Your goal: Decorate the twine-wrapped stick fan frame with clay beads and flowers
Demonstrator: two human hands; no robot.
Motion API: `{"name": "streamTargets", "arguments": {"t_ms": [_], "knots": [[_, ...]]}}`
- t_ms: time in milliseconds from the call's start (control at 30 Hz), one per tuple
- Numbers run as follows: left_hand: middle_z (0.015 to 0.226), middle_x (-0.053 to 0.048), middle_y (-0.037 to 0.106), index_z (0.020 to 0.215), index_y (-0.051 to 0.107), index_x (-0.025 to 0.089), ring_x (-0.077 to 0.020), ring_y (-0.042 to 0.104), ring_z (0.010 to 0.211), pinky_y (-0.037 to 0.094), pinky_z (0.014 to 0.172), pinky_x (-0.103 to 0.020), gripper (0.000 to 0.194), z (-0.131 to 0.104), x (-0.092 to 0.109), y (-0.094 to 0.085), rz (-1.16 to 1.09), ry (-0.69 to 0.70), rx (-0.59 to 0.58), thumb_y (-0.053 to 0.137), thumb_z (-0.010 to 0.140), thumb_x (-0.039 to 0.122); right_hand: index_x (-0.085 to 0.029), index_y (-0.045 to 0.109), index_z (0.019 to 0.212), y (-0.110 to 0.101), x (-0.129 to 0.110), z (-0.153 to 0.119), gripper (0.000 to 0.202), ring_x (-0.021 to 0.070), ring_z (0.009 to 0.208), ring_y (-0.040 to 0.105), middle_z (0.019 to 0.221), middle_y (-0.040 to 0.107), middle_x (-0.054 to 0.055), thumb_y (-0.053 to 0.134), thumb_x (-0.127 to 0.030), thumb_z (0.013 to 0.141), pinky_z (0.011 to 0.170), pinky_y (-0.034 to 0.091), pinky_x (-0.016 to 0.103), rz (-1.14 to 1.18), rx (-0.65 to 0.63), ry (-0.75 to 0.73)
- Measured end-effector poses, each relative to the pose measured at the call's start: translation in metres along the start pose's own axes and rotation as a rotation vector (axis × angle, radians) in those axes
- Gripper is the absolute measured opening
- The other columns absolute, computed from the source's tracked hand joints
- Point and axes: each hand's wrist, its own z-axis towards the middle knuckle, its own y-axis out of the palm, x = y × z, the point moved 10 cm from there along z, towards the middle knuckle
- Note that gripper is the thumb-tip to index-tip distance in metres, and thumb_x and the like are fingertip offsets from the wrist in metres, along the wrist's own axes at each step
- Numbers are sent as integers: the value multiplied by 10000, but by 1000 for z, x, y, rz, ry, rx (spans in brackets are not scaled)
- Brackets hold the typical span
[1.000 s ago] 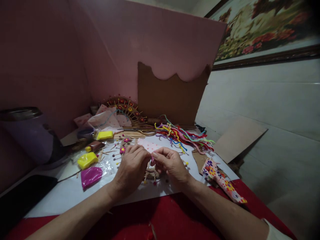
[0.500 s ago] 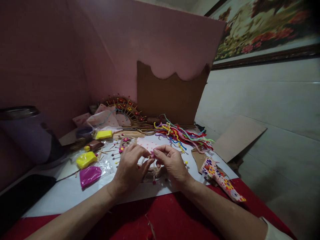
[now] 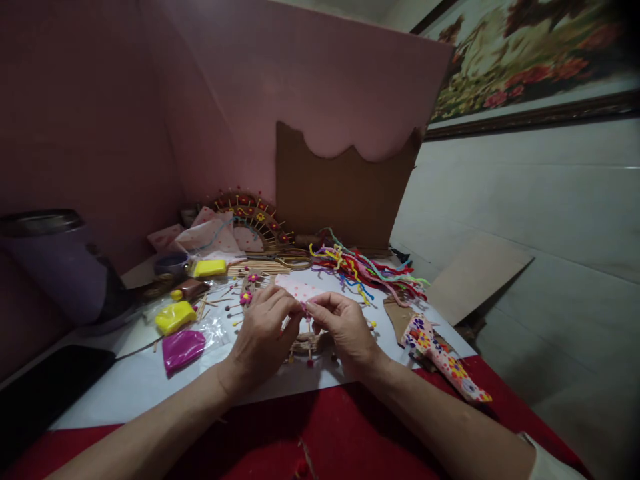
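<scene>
Head view: I see left hand (image 3: 263,337) and right hand (image 3: 345,328) together, each grip pinching tiny pink clay piece (image 3: 303,307), above stick craft (image 3: 306,345); magenta clay pack (image 3: 183,348) left of it on surface (image 3: 140,380).

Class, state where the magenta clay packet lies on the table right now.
In the head view the magenta clay packet lies on the white sheet, left of the left hand, just in front of the yellow clay packet.

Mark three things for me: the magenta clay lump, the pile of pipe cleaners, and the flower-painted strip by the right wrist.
Magenta clay lump (image 3: 183,349): head view, middle of its top.
Pile of pipe cleaners (image 3: 367,270): head view, centre of the tangle.
Flower-painted strip (image 3: 440,358): head view, mid-length of its painted face.
</scene>
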Motion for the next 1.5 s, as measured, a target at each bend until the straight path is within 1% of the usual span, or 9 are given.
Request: {"name": "streamTargets", "arguments": {"t_ms": [167, 300, 467, 700, 833, 1033, 1200, 1333, 1500], "knots": [[712, -25, 558, 756, 507, 187, -169, 477, 738, 402, 702, -325, 150, 0, 0, 3, -80, 3, -30, 452, 867, 104, -152, 623, 677, -1, -2, 1, 186, 78, 510, 449, 590, 563, -28, 723, -308, 662, 506, 351, 225, 8, 13, -5], [689, -18, 532, 747, 503, 179, -161, 460, 713, 395, 677, -307, 162, 1, 2, 2, -111, 21, -19, 445, 877, 101, -149, 630, 674, -2, -3, 0, 191, 82, 508, 451, 582, 567, -25, 728, -311, 651, 506, 358, 227, -9, 17, -2], [689, -20, 552, 755, 520, 180, -161, 464, 717, 399, 687, -316, 172, 0, 4, 4, -112, 49, -22, 439, 886, 103, -148, 632, 675, -3, 0, 0, 217, 83, 499, 448, 589, 569, -21, 733, -337, 642, 491, 354, 228, -6, 38, 8], [743, -29, 596, 804, 547, 186, -170, 497, 744, 410, 697, -325, 83, -1, -17, -3, -129, -86, 34, 509, 865, 144, -149, 636, 675, -9, -6, 3, 216, 82, 496, 442, 581, 581, -18, 732, -340, 647, 487, 333, 231, -60, 63, -22], [769, -33, 613, 820, 574, 193, -187, 506, 771, 402, 700, -331, 75, -3, -24, 0, -102, -129, 23, 515, 862, 172, -150, 645, 681, -2, -5, 3, 201, 83, 509, 449, 609, 612, -3, 717, -338, 672, 495, 338, 230, -84, -13, -24], [695, -13, 586, 744, 563, 195, -182, 496, 752, 379, 723, -336, 157, -1, -16, 5, -93, -85, -32, 490, 883, 203, -154, 656, 676, 2, -4, 1, 223, 77, 496, 443, 607, 622, -2, 725, -365, 666, 488, 339, 225, -88, -69, -22], [711, -17, 562, 730, 546, 187, -178, 477, 758, 357, 710, -331, 181, 1, -13, 5, -75, -89, -78, 467, 893, 202, -145, 656, 651, 6, -5, 0, 236, 73, 496, 454, 603, 627, 1, 737, -367, 650, 478, 333, 218, -112, -107, 2], [686, -11, 538, 711, 507, 185, -181, 471, 771, 344, 737, -344, 210, 0, -9, 5, -41, -60, -76, 430, 907, 191, -141, 646, 642, 7, -2, -1, 238, 58, 461, 418, 548, 579, -25, 747, -356, 636, 446, 306, 207, -100, -118, 22], [707, -21, 555, 743, 493, 187, -200, 470, 818, 328, 749, -362, 182, -4, -7, 10, 22, -41, -83, 420, 909, 190, -144, 632, 630, 7, 2, 0, 247, 62, 461, 425, 536, 563, -30, 755, -358, 623, 449, 313, 209, -97, -121, 36]]}}
